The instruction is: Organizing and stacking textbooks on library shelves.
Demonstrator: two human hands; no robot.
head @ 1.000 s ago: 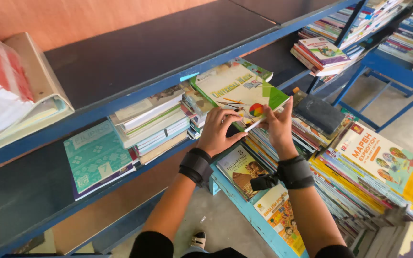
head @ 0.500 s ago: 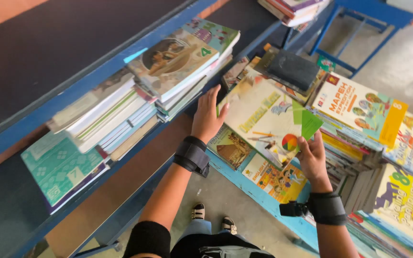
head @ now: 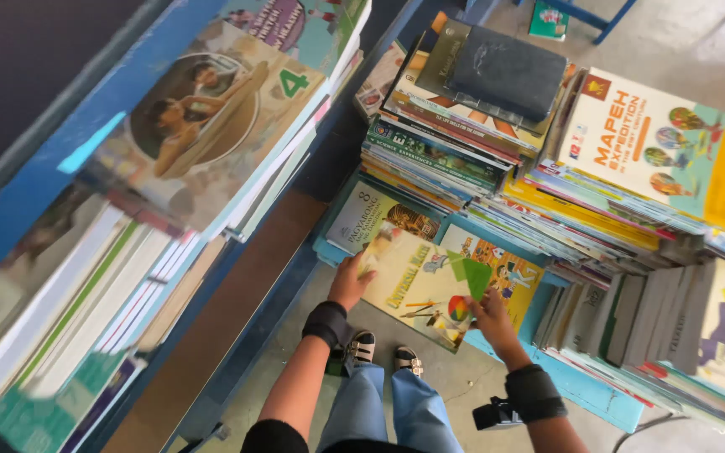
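From the head camera, looking down: both hands hold a thin yellow-green softcover book with a cartoon cover (head: 417, 289), low over the bottom blue shelf (head: 585, 386). The left hand (head: 351, 281) has its fingers closed on the book's upper left edge; the right hand (head: 490, 315) grips its lower right corner, fingers curled round the edge just below a green leaf-shaped patch on the cover. Under the book lie a grey-green flat book (head: 371, 216) and an orange picture book (head: 505, 267). Behind them rises a tall stack of thin books (head: 438, 155) topped by a dark grey padded cover (head: 505, 71). To the right, a white and yellow workbook with balloon pictures (head: 660, 143) caps another pile. At left, a blurred pile with a teal-cornered cover (head: 211, 126) sits on the upper shelf.
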